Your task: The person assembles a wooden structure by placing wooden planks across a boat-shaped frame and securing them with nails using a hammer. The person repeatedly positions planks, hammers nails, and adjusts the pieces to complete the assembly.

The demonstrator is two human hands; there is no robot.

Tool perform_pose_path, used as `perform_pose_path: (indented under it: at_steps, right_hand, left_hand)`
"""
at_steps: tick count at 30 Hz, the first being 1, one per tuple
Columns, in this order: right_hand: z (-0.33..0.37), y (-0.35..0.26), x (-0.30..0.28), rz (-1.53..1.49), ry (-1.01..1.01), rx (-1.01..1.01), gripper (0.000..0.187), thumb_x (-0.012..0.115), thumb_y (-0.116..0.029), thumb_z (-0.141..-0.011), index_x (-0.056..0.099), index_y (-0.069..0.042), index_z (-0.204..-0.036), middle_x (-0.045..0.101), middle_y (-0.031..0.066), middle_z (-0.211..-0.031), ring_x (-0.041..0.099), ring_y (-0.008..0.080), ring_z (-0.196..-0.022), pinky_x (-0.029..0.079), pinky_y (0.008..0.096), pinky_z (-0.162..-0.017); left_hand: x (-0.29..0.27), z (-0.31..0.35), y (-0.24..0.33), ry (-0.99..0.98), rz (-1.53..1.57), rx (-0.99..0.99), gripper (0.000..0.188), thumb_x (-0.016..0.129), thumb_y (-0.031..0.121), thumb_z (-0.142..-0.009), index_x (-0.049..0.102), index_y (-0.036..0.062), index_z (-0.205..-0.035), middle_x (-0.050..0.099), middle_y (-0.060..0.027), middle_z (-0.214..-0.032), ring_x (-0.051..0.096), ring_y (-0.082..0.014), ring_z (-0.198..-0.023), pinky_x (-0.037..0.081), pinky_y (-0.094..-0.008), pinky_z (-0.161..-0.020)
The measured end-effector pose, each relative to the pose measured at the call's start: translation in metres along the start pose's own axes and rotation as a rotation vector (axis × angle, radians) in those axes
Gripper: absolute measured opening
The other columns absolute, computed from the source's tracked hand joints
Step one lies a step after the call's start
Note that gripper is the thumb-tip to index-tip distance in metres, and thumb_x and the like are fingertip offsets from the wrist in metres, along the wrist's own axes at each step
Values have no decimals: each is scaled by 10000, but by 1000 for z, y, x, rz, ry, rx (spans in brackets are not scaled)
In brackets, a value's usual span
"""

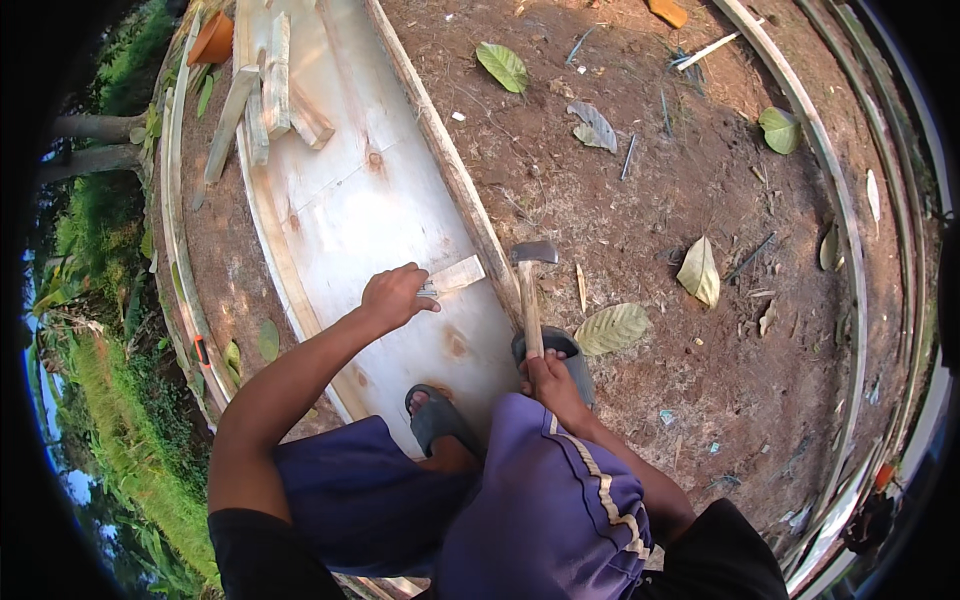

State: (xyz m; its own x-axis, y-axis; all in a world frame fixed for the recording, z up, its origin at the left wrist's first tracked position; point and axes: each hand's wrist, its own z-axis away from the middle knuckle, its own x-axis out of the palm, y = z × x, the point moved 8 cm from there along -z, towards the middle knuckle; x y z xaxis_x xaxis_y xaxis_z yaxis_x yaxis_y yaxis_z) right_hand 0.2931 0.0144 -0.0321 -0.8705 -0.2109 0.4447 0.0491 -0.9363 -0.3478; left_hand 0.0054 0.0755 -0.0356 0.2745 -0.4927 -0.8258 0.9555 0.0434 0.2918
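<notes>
Purple shorts (540, 500) foremost; left hand (393, 298) clutches nails (428, 290) (wood block (460, 274) alongside), right hand (550, 380) grips a hatchet (530, 303).

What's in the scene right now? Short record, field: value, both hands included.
left hand: closed on thin metal pieces, apparently nails
right hand: gripping hatchet by its wooden handle
short wood piece: over the pale wooden sheet, beside left hand; contact with hand unclear
wood offcuts: piled toward the sheet's far end, upper left
orange container: upper left, near offcuts
ground: brown soil, scattered leaves
</notes>
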Motion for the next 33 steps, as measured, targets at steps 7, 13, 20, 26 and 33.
perform_pose_path:
  at_steps: [7, 13, 20, 26, 33]
  right_hand:
    - [12, -51, -38, 378, -24, -420, 179, 626, -167, -977, 574, -23, -1069, 590, 24, -687, 615, 127, -603, 482, 287, -529]
    - [-23, -91, 33, 276, -68, -203, 157, 680, -107, -949, 580, 12, -936, 469, -5, -534, 434, 81, -411, 351, 268, -400]
    - [-41, -66, 154, 605, -362, -93, 239, 690, -246, -964, 671, -9, -949, 518, -10, -573, 476, 77, -442, 361, 268, -407]
    - [-49, -49, 161, 727, -304, -134, 184, 663, -143, -959, 585, 2, -876, 488, 1, -531, 452, 101, -399, 361, 283, -385]
    - [-48, -26, 171, 879, -406, -47, 180, 678, -130, -943, 576, -18, -846, 478, -11, -533, 445, 92, -405, 362, 281, -389]
  left_hand:
    - [-41, 33, -2, -95, 314, -350, 369, 669, 358, -903, 672, -8, -944, 658, -202, -888, 645, -363, -827, 512, -459, -745]
    - [-36, 103, 14, -204, 1225, -561, 240, 579, 150, -933, 625, -4, -1111, 677, -60, -945, 609, -99, -819, 478, -270, -651]
    - [-25, 143, 43, 28, 1689, -517, 153, 609, 79, -971, 616, -2, -1101, 674, -84, -961, 651, -144, -857, 522, -297, -743]
    - [39, 173, 35, 223, 1582, -701, 129, 541, 78, -923, 612, 19, -1014, 667, -90, -919, 661, -170, -813, 527, -298, -702]
    - [39, 212, 65, 442, 1381, -594, 326, 689, 227, -899, 640, 16, -1143, 669, -53, -793, 592, -108, -719, 463, -304, -650]
